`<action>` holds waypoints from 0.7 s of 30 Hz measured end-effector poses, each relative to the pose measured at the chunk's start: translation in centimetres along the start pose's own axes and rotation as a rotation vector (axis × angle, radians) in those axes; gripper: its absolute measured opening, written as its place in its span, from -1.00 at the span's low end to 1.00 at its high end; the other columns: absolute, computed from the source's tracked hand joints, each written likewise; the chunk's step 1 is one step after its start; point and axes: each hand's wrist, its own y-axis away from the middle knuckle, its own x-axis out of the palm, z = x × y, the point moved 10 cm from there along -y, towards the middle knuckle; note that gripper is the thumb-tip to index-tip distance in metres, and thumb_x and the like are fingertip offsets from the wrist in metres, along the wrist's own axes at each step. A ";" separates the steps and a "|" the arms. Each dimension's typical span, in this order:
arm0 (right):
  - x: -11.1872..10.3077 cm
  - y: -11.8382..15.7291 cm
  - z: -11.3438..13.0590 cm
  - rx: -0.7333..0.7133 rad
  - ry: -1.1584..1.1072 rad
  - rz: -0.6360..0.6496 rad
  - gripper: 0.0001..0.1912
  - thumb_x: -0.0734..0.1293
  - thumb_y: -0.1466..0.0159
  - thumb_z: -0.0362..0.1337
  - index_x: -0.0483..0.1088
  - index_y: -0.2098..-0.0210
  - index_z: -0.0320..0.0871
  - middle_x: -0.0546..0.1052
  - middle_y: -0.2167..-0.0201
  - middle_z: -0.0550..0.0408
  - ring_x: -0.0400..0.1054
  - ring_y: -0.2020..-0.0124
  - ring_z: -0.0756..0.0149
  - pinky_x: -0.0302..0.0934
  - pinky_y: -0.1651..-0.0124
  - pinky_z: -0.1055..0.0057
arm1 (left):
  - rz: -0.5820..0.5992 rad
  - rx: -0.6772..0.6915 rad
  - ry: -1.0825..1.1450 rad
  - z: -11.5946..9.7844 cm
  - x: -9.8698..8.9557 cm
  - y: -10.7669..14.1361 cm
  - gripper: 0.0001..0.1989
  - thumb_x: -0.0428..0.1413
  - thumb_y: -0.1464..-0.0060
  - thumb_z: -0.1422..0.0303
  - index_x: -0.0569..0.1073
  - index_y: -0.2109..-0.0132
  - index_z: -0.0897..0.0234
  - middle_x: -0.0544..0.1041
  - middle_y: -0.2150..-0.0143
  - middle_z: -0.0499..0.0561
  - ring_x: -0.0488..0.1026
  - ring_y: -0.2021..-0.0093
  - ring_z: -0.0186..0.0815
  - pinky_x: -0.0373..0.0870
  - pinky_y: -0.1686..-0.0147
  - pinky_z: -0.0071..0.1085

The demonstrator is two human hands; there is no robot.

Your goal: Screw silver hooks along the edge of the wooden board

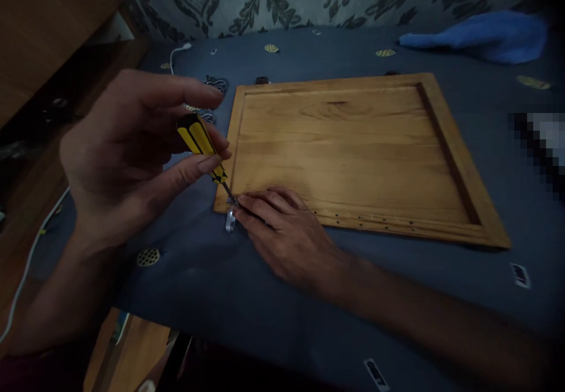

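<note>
The left hand loosely pinches a yellow-black screwdriver, half-open, its tip at a metal fitting on the framed wooden panel's near-left corner. Turning calls for a seated tip. The right hand, fingers extended, crowds it, perhaps steadying; its hold is unclear. A blue cloth lies beyond.

Head view: taken from the wearer's head, directed forward and steeply down, at close range, over a wooden panel on a blue-covered surface, with patterned wallpaper at the upper edge. Only one view is supplied.
</note>
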 end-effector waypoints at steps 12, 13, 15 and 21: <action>0.2 0.1 0.0 -0.004 -0.023 0.014 -0.65 0.19 -0.46 -0.43 0.46 -0.16 -0.36 0.59 -0.08 -0.17 0.39 -0.11 0.08 0.24 -0.19 0.10 | -0.068 -0.049 0.011 0.8 -1.0 0.0 -0.57 0.38 -0.10 0.41 0.58 -0.10 -0.04 0.59 0.00 -0.04 0.62 0.23 -0.23 0.72 0.24 -0.17; 0.1 0.1 0.0 -0.005 -0.025 0.014 -0.65 0.20 -0.46 -0.44 0.46 -0.16 -0.38 0.59 -0.08 -0.17 0.39 -0.11 0.08 0.23 -0.19 0.11 | -0.056 -0.040 0.020 0.8 -0.8 0.0 -0.54 0.38 -0.09 0.43 0.57 -0.11 -0.03 0.59 0.04 -0.04 0.62 0.25 -0.24 0.72 0.24 -0.18; 0.1 0.1 0.0 -0.006 -0.032 0.017 -0.64 0.21 -0.45 -0.44 0.44 -0.18 -0.38 0.59 -0.09 -0.18 0.39 -0.12 0.08 0.23 -0.20 0.11 | -0.046 -0.033 0.029 0.7 -0.6 0.0 -0.54 0.38 -0.09 0.44 0.57 -0.12 -0.02 0.60 0.10 -0.04 0.62 0.26 -0.23 0.73 0.24 -0.18; 0.3 0.1 -0.1 0.002 -0.012 0.028 -0.64 0.19 -0.46 -0.42 0.47 -0.16 -0.29 0.59 -0.10 -0.17 0.40 -0.12 0.08 0.27 -0.18 0.07 | -0.038 -0.130 0.018 0.2 -0.3 0.1 -0.63 0.29 -0.17 0.44 0.56 -0.08 -0.05 0.57 0.13 -0.02 0.61 0.18 -0.15 0.70 0.20 -0.05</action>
